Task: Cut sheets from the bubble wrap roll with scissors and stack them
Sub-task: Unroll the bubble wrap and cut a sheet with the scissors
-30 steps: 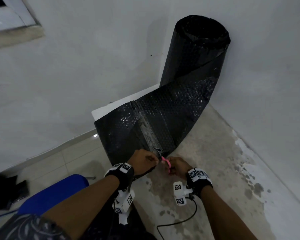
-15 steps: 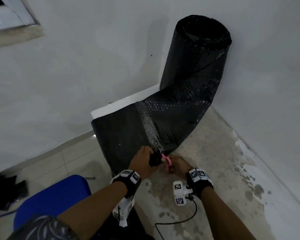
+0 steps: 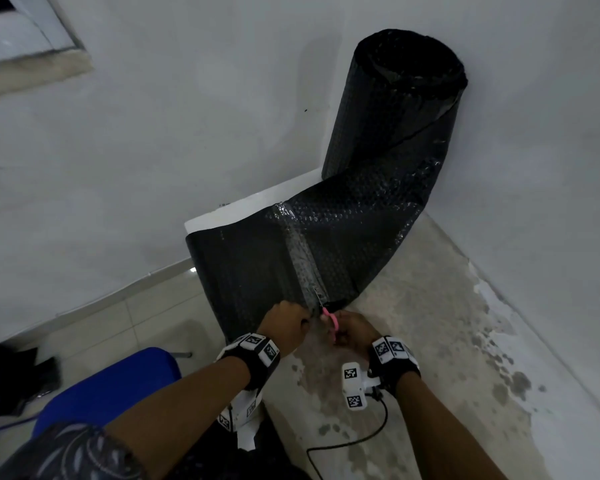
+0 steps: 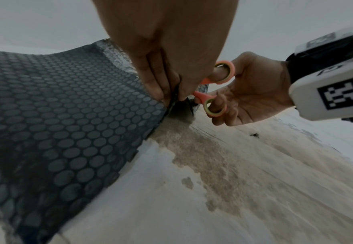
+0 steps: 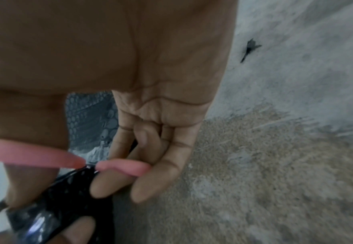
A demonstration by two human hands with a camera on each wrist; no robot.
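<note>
From the head view, a big black bubble wrap roll [image 3: 395, 105] stands in the far corner where two walls meet. A long piece of wrap [image 3: 291, 251] hangs off it and comes toward the person. The left hand [image 3: 286, 323] pinches the near edge of the wrap. The right hand [image 3: 355, 329] holds small pink scissors [image 3: 329, 318] right at that edge, just right of the left hand. A shiny strip runs up the wrap from the blades. I think the cut is only just starting, because the wrap above the blades looks whole. No pile of cut sheets shows here, so cutting and stacking are both left to do. A blue chair [image 3: 111, 386] sits near on the left. No boxes or bins show.

From the left wrist view, the left hand's fingers [image 4: 154, 82] are curled and squeeze the wrap's edge. The bubbles show as round dots. The right hand has a thumb and a finger through the two pink rings, and the rings stand apart. The blades are hidden behind the left hand.

From the right wrist view, it is blurry. Pink handles [image 5: 121, 166] sit on the curled fingers, and shiny black wrap is just below them. The bare floor [image 5: 275, 148] is stained.
</note>
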